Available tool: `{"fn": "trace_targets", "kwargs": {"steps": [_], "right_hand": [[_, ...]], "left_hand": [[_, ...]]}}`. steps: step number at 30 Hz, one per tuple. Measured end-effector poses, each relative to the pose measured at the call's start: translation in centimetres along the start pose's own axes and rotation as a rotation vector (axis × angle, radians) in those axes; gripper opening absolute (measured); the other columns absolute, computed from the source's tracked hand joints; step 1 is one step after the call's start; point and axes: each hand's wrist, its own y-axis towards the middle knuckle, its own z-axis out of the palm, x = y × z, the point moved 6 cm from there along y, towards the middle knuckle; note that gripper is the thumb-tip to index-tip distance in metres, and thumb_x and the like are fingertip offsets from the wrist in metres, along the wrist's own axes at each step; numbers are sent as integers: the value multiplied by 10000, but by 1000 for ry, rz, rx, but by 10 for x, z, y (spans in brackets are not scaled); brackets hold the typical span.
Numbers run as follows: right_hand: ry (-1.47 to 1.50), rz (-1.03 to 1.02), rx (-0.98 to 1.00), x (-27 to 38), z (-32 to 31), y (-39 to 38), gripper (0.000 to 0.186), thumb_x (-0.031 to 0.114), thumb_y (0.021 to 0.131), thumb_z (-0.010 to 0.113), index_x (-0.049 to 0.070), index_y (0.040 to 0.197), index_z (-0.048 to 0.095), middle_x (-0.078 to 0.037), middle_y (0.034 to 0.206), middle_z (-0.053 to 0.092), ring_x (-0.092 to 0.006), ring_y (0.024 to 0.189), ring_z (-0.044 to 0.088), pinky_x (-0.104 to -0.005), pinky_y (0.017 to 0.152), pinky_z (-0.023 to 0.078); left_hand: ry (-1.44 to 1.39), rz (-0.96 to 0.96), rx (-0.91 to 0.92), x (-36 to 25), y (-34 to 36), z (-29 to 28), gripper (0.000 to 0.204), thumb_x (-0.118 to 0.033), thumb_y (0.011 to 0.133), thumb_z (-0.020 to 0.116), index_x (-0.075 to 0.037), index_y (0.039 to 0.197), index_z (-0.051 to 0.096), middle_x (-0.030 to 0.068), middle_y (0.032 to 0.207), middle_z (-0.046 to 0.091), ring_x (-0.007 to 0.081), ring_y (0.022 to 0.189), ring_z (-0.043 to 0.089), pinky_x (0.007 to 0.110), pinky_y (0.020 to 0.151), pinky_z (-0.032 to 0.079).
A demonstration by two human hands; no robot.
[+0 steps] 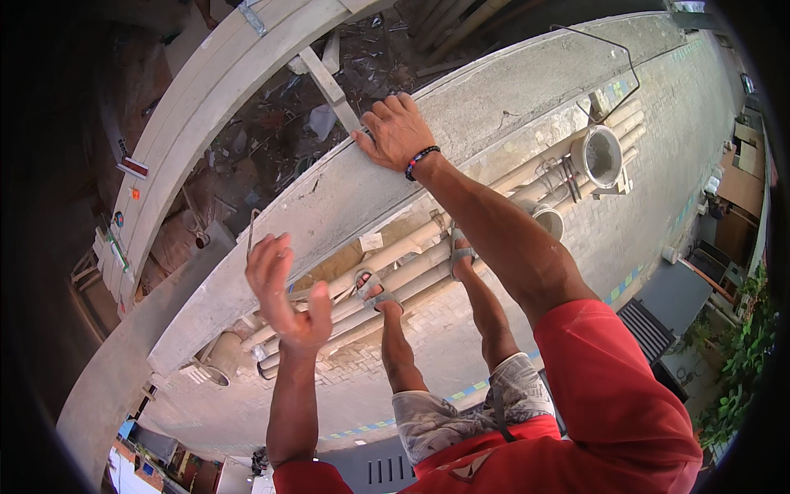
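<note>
My right hand (393, 128) grips the upper edge of a long, rough concrete ledge (494, 111), fingers curled over it. My left hand (288, 292), slightly blurred, is raised with fingers apart in front of the ledge’s lower-left stretch, holding nothing; a bent metal rod (252, 226) stands behind it. My sandalled feet (370, 288) stand on bamboo poles (411, 247) lashed along the wall below the ledge. A bucket (599, 156) crusted with grey material sits on the poles at right, a second (547, 221) is partly behind my forearm, and another (218, 362) is at the lower left.
Past the ledge, a dark space holds rubble and debris (321, 123), crossed by a pale beam (329, 86) meeting a curved board frame (193, 115). A bent wire (625, 53) arches at upper right. Far below lie a paved ground (675, 132), sheet materials (736, 173) and plants (741, 370).
</note>
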Motion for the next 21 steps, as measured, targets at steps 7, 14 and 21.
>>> {"fn": "trace_targets", "kwargs": {"steps": [7,14,21], "right_hand": [[106,34,19,1,-4,3,255,296,882,563,85,812,688,-63,832,629,-214,884,539,-365,861,359],[170,65,-22,-5,-5,1,211,251,864,564,85,816,685,-61,823,626,-214,890,543,-360,883,358],[208,68,-2,-6,-5,3,190,231,853,558,79,830,670,-65,808,614,-221,871,536,-366,892,358]], "left_hand": [[322,-313,652,40,17,170,1241,-479,593,840,-69,1517,121,274,1549,-73,501,1403,-143,590,1125,-58],[458,-382,746,52,29,176,1309,-460,555,873,-14,1501,87,294,1536,-106,499,1397,-167,589,1123,-68],[474,-417,767,58,27,181,1282,-408,572,874,-18,1496,76,297,1532,-103,492,1402,-147,590,1128,-40]]}}
